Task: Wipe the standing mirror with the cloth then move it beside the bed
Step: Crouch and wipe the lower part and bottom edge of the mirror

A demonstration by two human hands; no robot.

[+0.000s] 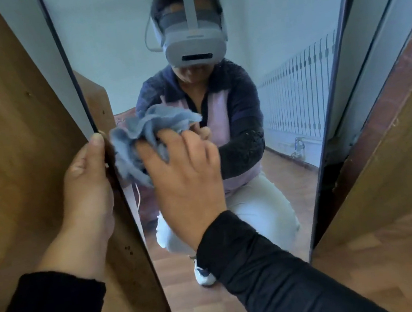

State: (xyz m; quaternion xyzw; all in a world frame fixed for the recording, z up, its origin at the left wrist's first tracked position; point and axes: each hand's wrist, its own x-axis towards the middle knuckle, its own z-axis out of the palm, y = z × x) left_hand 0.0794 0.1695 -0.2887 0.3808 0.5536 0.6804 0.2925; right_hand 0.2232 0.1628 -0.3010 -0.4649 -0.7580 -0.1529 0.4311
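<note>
A tall standing mirror (276, 41) with a thin dark frame fills the middle of the view, leaning back between two wooden panels. My right hand (186, 174) presses a crumpled blue-grey cloth (141, 133) against the glass near its left edge, fingers curled into the fabric. My left hand (86, 182) grips the mirror's left frame edge, thumb at the front and fingers hidden behind. The glass reflects a crouching person with a headset.
A brown wooden panel (12, 129) stands close on the left and another wooden panel (398, 169) on the right. Wood-pattern floor (373, 278) shows at the lower right. The reflection shows a white radiator and a pale wall behind me.
</note>
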